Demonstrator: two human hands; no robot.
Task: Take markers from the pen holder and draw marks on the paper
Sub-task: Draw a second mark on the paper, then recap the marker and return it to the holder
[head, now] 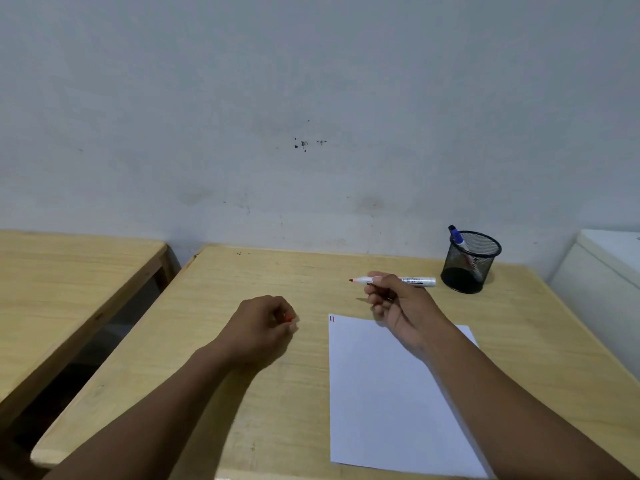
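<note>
My right hand (394,303) grips an uncapped white marker with a red tip (420,281), held level above the table with the tip pointing left. My left hand (266,323) is closed around the marker's red cap (289,319), which peeks out between the fingers. A white sheet of paper (384,393) lies on the wooden table (263,271) under my right forearm; small blue and red marks show at its top left corner. The black mesh pen holder (469,263) stands at the back right and holds a blue-capped marker (459,237).
A second wooden table (62,271) stands to the left across a narrow gap. A white cabinet or appliance (606,268) sits past the table's right edge. A pale wall runs along the back.
</note>
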